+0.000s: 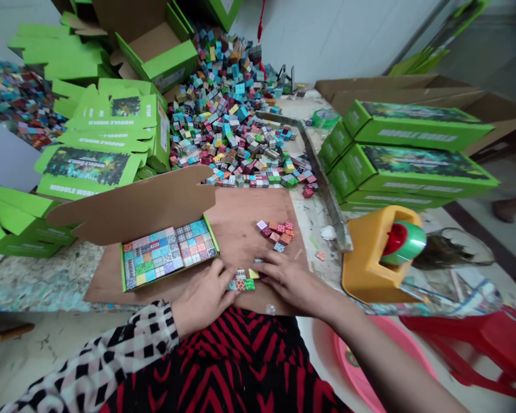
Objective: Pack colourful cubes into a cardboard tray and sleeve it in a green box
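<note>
Two hands, a little clump of cubes, and one box that's packed pretty full.
The person's left hand (206, 289) and right hand (289, 281) flank a small cluster of patterned cubes (241, 284) near the front edge of a brown board (236, 215). Left fingers are bunched close together at the cluster's left side, right ones loosely curled and a bit spread at its right; can't tell if either is actually gripping a cube. Just left of them sits the open green box (123, 276), rows of cubes inside, cardboard lid (155, 207) up at the far side. A few loose reddish cubes (277, 234) lie just past the right hand. Huge cube pile (227, 126) at the far side, yellow tape dispenser (359, 267) and stacked green boxes (421, 166) over on the right.
</note>
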`<state>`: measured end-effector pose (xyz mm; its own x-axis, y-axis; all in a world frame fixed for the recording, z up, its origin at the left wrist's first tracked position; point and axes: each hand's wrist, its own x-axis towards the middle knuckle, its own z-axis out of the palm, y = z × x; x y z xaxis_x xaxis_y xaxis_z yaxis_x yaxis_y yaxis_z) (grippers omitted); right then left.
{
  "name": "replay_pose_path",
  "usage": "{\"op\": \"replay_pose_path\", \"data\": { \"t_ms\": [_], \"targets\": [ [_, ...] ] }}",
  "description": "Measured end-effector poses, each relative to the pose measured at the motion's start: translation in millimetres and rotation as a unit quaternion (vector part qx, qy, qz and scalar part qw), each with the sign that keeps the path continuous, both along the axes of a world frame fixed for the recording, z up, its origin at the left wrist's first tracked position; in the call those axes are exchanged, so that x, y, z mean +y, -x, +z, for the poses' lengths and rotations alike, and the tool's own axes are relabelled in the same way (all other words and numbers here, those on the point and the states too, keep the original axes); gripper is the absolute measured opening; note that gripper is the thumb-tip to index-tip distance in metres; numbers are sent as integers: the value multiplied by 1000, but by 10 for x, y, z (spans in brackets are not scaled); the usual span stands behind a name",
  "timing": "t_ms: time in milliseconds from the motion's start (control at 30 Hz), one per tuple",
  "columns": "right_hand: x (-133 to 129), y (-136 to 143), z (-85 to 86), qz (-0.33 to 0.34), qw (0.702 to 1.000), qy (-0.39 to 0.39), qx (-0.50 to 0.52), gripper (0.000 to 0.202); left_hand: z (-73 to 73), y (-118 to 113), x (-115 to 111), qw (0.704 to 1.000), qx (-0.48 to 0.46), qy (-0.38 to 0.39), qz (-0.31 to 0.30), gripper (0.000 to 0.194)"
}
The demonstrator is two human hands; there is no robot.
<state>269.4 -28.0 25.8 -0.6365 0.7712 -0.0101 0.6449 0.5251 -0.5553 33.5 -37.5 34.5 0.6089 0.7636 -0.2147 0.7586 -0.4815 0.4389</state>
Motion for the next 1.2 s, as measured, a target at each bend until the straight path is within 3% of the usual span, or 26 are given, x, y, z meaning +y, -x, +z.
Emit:
{"op": "replay_pose_path", "data": {
  "t_ms": [300, 433, 633, 900, 1200],
  "targets": [
    [21, 63, 9, 0, 999, 43, 9, 39, -24, -7, -4, 999, 30, -28, -24, 43],
    [23, -5, 36, -15, 997, 71, 10, 47, 23, -21, -15, 990, 87, -94, -62, 51],
    [89, 7, 68, 14, 997, 75, 13, 42, 63, -72, -12, 967, 129, -178, -128, 40],
    [30, -23, 182, -7, 996, 65, -54, 24, 54, -64, 27, 971, 110, -158, -143, 40],
    [-192, -98, 23, -38, 997, 53, -46, 21, 9, -48, 27, 991, 51, -89, -86, 43]
  ]
}}
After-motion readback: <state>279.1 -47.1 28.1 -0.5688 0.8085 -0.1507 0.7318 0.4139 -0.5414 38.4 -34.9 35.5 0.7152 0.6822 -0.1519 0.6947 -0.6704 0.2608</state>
